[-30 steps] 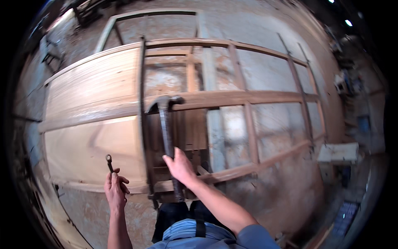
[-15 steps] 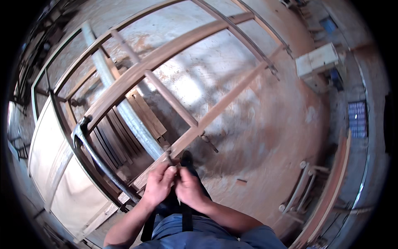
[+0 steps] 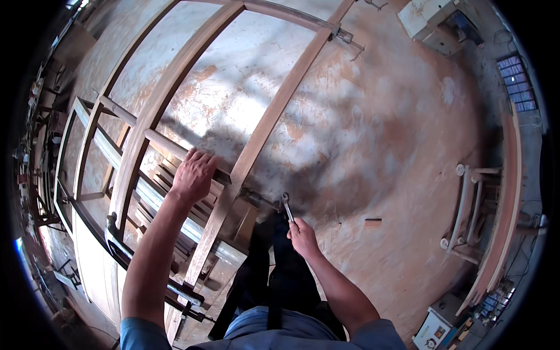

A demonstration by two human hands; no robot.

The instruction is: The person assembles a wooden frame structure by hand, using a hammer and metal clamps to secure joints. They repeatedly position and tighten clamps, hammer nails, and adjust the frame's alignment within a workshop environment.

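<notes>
A large wooden frame (image 3: 276, 111) of long rails and short crosspieces stretches away ahead and to the left. My left hand (image 3: 194, 178) is closed over a wooden crosspiece (image 3: 166, 142) close to its joint with the right-hand rail. In my right hand (image 3: 303, 238), low over the floor, is a metal wrench (image 3: 287, 207), its head pointing forward. The wrench head is near the screw end of a clamp (image 3: 256, 198) that juts from the rail; whether they touch, I cannot tell. My left fingertips are partly hidden behind the crosspiece.
Another bar clamp (image 3: 344, 35) spans the frame's far end, and a dark clamp bar (image 3: 119, 248) lies along its left. Boards sit beneath the frame. To the right are a small wood piece (image 3: 373, 222), a turned-leg wooden piece (image 3: 464, 204) and a long board (image 3: 508, 192).
My hands, together near the rail before, are now apart. The left has reached forward onto the crosspiece; the right has moved right with the wrench. The view has shifted too.
</notes>
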